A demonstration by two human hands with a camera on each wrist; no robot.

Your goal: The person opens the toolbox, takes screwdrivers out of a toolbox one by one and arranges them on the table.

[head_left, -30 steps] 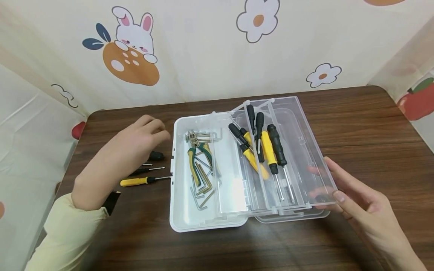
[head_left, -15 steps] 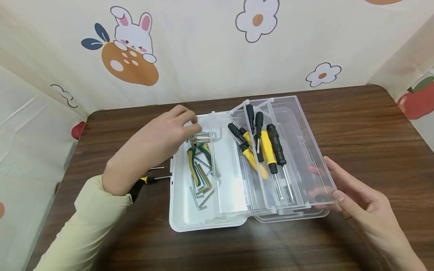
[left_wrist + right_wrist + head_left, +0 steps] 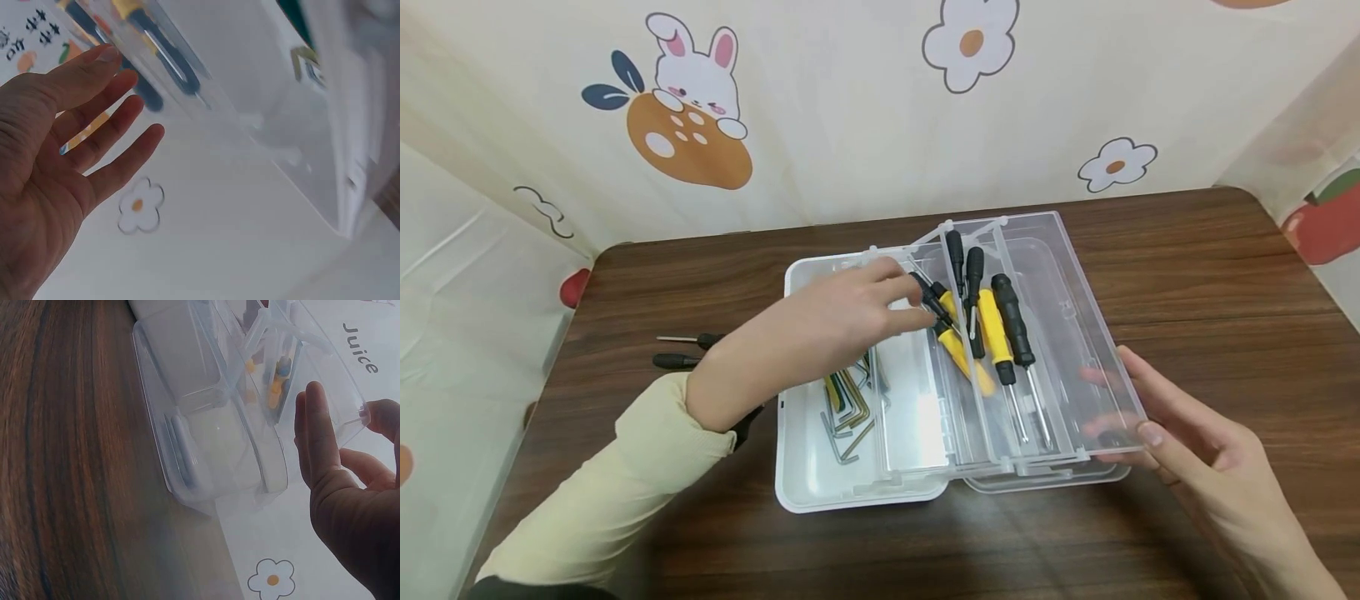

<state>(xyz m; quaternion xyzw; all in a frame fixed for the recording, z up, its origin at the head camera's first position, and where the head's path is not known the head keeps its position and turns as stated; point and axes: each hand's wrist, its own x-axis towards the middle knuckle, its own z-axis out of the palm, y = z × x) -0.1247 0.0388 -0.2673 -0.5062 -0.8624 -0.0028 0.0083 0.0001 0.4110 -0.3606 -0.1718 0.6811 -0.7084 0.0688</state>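
Note:
My left hand [image 3: 842,321] hovers over the white box and the left edge of a clear divided tray [image 3: 1093,350]. Its fingers are loosely bent and spread around nothing in the left wrist view [image 3: 106,119]. Several black and yellow screwdrivers lie in the tray, among them a thick black screwdriver [image 3: 1011,308] close to a yellow one [image 3: 992,333]. My right hand [image 3: 1210,458] pinches the tray's near right corner, thumb on top and fingers beneath. Inside the white box [image 3: 797,483] lie hex keys [image 3: 853,400] and green-yellow pliers, largely hidden by my left hand.
The tray overlaps the box and a clear lid [image 3: 1052,483] lying to the right. On the brown wooden table [image 3: 1187,275], screwdrivers [image 3: 677,361] lie left of the box, partly behind my left arm. A patterned curtain [image 3: 850,125] stands behind the table.
My left hand has moved rightward from beside the box, across the pliers, to the tray's left edge. The right hand and the tray have stayed in place.

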